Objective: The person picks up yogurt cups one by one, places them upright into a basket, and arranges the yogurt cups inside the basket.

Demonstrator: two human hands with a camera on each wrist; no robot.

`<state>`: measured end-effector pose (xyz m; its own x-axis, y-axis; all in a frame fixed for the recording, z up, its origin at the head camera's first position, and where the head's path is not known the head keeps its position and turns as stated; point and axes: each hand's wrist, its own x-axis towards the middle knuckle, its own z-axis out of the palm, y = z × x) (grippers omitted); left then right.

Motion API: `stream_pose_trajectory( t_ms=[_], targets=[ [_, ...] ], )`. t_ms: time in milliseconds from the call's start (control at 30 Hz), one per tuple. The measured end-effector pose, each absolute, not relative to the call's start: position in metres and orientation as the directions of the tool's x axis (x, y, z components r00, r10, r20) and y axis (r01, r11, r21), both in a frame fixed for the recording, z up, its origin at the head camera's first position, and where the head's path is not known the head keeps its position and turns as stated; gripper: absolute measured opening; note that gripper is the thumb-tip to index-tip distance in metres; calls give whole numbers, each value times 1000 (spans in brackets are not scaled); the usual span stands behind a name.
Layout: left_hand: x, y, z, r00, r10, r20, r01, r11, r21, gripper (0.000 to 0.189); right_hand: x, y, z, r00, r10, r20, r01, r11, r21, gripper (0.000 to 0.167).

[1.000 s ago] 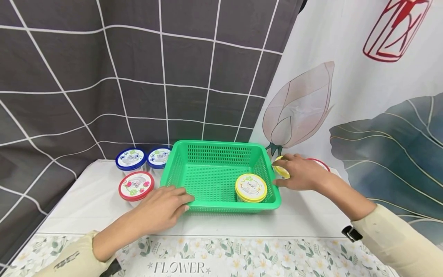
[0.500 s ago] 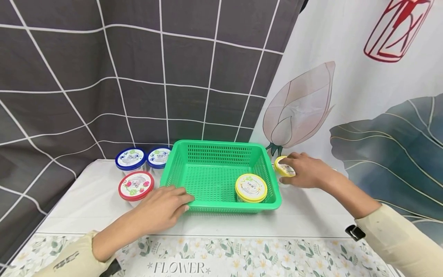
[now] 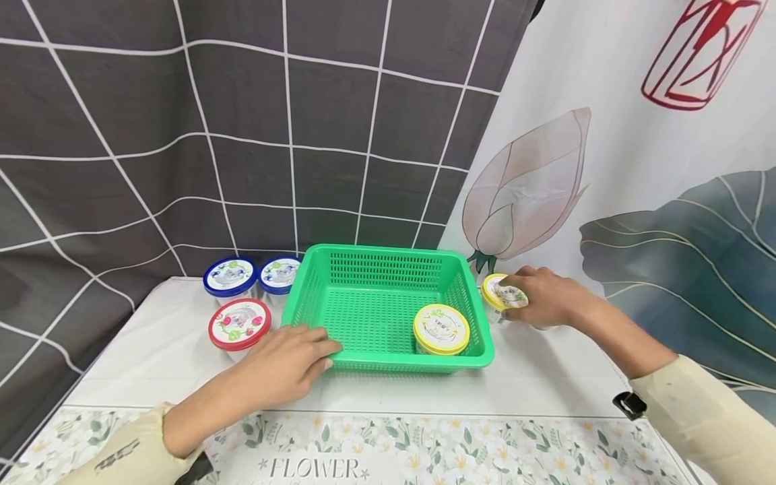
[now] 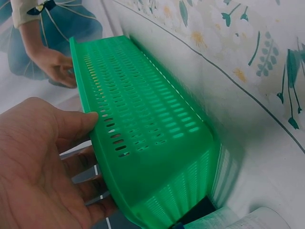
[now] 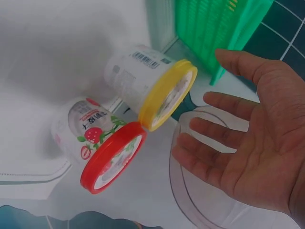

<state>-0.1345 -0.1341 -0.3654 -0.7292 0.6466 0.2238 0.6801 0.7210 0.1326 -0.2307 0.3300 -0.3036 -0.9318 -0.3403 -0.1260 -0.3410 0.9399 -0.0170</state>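
Best to wrap empty, spread right hand (image 5: 252, 129) squarely round nearby yellow-lidded tub (image 5: 143, 83), bracing green basket (image 3: 364, 320) with pinching left hand (image 3: 291, 360).

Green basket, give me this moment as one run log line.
basket: holds one yellow-lidded tub | left hand: grips basket | right hand: beside another yellow-lidded tub, outside basket

The head view is bright and evenly lit, the wrist views dimmer, hazier.
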Motion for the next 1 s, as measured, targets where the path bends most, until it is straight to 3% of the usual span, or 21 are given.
stream_pose_trajectory(
  t_ms=[1000],
  targets=[
    [-133, -133, -365, -738, 637, 221, 670, 729, 136, 27, -253, 369, -311, -951, -215, -224, -218, 976, -11, 81]
  ],
)
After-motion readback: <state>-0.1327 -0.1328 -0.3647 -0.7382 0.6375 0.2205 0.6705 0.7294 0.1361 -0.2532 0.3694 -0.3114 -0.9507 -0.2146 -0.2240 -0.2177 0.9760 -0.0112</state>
